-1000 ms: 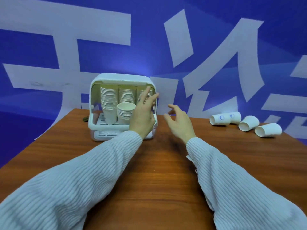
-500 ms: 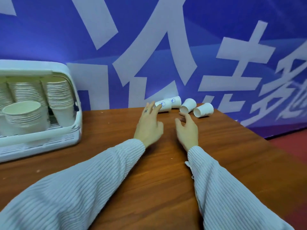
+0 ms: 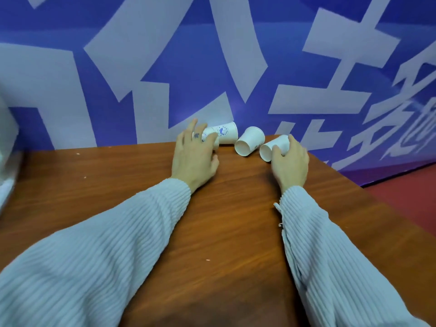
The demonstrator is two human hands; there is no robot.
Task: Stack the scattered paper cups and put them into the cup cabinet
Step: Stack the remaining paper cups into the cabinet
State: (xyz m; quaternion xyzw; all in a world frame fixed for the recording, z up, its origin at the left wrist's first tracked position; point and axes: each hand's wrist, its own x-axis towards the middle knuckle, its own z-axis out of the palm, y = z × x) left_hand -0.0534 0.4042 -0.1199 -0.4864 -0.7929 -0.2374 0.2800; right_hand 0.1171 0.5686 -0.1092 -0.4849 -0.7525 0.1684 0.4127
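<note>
Several white paper cups lie on their sides along the far edge of the wooden table (image 3: 141, 185). My left hand (image 3: 193, 159) reaches over the leftmost cup (image 3: 208, 133), its spread fingers lying on it and hiding most of it. Just right of it lies a cup with a blue logo (image 3: 227, 135). A third cup (image 3: 250, 140) points its mouth toward me. My right hand (image 3: 291, 162) grips the rightmost cup (image 3: 271, 147), thumb on the near side and fingers behind it. A blurred white sliver at the left edge is the cup cabinet (image 3: 7, 161).
A blue wall with large white characters (image 3: 212, 67) stands right behind the cups. The table's right edge (image 3: 368, 192) drops off to a red floor (image 3: 405, 204) close beside my right hand.
The view swung right, so the cabinet slid almost out of frame. Both hands went forward to the cups: the left now lies on the leftmost one, the right has closed round the rightmost.
</note>
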